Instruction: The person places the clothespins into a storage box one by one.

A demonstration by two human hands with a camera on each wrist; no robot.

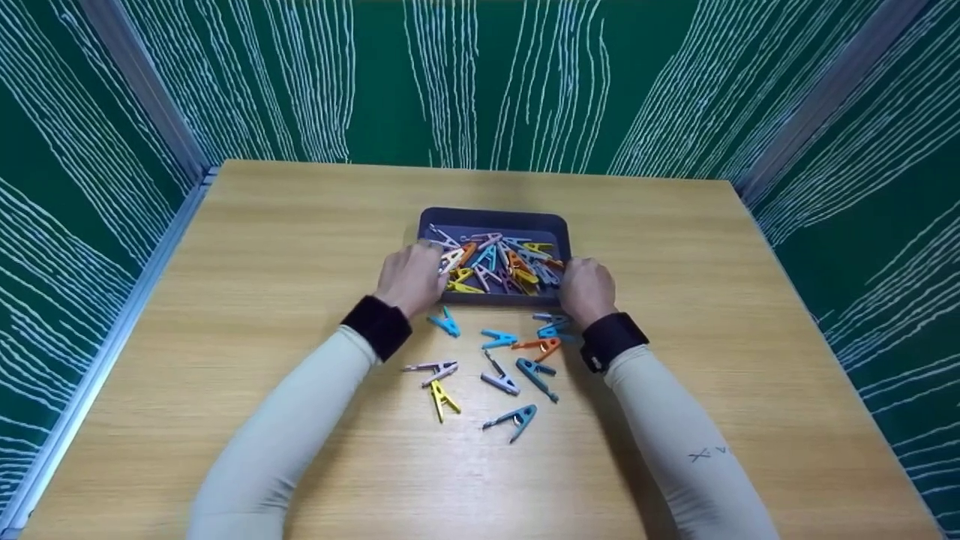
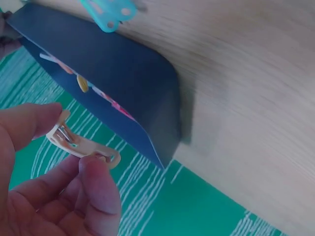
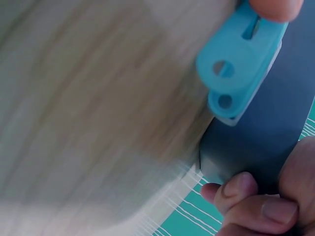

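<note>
Green walls (image 1: pixel 382 82) streaked with white lines surround our wooden table (image 1: pixel 300 247), where the dark tray (image 1: pixel 495 299) sits near the middle, heaped with mixed pegs (image 1: pixel 517 262). Our hands are apart, one at each front corner of it. With our left hand (image 1: pixel 411 277) we pinch a cream peg (image 2: pixel 88 147) between thumb and fingers. Our right hand (image 1: pixel 589 289) has curled fingers at the tray's right corner; a fingertip overlaps a blue peg (image 3: pixel 241 59), but we cannot tell whether we grip it. Closer to us lie loose pegs, among them a yellow peg (image 1: pixel 437 394) and an orange peg (image 1: pixel 550 344).
</note>
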